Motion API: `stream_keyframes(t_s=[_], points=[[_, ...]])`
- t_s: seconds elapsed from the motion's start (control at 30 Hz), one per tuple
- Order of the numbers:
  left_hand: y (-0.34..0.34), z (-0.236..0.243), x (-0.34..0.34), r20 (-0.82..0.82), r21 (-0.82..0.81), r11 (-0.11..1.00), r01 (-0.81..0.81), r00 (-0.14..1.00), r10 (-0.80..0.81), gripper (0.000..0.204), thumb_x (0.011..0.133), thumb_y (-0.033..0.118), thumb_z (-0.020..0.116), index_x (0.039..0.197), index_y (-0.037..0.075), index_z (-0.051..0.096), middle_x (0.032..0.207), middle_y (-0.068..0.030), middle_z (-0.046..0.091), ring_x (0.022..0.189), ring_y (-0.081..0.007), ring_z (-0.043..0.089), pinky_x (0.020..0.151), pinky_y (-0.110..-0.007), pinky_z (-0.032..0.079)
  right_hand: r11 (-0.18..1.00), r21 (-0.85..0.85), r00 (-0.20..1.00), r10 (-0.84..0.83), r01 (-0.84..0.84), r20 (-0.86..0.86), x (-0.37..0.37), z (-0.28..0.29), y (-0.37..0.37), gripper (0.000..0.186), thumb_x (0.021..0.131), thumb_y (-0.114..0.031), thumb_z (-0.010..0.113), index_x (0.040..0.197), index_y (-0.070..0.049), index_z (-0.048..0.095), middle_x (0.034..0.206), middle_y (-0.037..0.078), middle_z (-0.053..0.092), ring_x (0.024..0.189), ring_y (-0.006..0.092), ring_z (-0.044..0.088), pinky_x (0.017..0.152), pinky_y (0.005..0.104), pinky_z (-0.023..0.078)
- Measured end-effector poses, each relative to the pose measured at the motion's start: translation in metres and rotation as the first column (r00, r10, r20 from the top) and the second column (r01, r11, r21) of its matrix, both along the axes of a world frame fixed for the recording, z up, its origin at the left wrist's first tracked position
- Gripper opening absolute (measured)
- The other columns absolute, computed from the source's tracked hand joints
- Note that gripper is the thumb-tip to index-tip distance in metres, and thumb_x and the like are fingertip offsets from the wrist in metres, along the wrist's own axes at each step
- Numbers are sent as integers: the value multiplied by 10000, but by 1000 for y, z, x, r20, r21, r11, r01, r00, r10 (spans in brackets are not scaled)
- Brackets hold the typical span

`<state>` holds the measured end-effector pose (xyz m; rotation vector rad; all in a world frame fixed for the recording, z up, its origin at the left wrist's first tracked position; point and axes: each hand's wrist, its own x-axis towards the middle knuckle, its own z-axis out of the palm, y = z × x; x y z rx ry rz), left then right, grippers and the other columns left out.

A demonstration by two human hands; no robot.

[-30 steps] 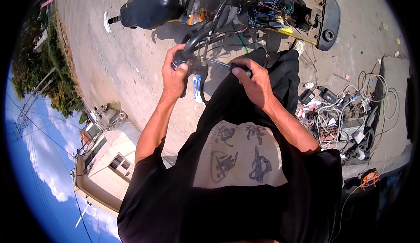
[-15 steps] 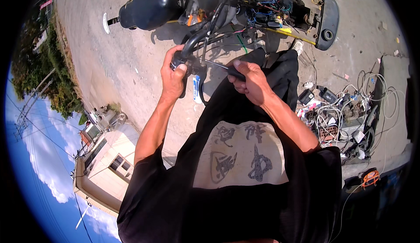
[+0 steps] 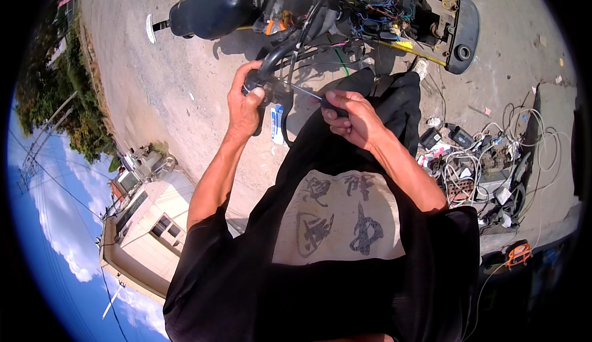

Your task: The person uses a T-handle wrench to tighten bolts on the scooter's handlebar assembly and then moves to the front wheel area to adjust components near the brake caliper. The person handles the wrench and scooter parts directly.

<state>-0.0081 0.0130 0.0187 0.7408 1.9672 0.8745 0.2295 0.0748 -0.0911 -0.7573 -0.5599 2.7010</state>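
Observation:
My left hand (image 3: 244, 105) is wrapped round the black grip end of a scooter's handlebar (image 3: 280, 53), its thumb on the dark switch housing (image 3: 264, 89). In my right hand (image 3: 354, 117) is a screwdriver (image 3: 307, 92) with a dark handle. Its thin metal shaft points left, and the tip reaches the housing beside my left thumb; the exact contact is too small to make out. A black brake lever (image 3: 287, 123) curves down from the housing between my hands. Dark cables run from the handlebar up to the scooter's opened body.
The stripped scooter has a black seat (image 3: 221, 9), exposed coloured wiring (image 3: 385, 15) and a yellow frame (image 3: 419, 51). A blue-and-white packet (image 3: 277, 125) lies on the ground. To the right sits a heap of white cables and parts (image 3: 475, 169). A pale building (image 3: 151, 231) stands at left.
My right hand and the screwdriver have shifted very slightly, with the fingers resettling round the handle. My left hand keeps its hold on the handlebar grip.

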Motion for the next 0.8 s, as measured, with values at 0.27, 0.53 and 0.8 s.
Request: stream_keyframes(t_s=[0.27,0.53,0.8], points=[[-2,-1,-1,-41,-11,999,31,999,-32,542,847,310,587,1322,50,571,935,-14,624,817,-85,554,742,-254,468,162,973,931,-302,-162,205,-5,16,3,258,969,-76,647,1211,0,694,996,110,671,882,166,680,730,342,552],[1,2,-1,-9,-35,999,13,1000,-14,524,851,281,572,1320,47,569,998,-41,665,880,-103,602,808,-271,505,941,305,973,80,-146,218,-7,33,21,274,969,-115,655,1217,-4,697,897,88,648,802,157,657,690,328,543],[-2,0,-1,24,-25,1000,4,1000,-3,503,849,220,556,1325,57,570,1007,-42,665,897,-109,612,833,-281,518,-8,989,939,-314,-148,138,-13,21,15,261,966,-96,640,1209,-13,690,873,85,643,693,158,637,632,320,528]])
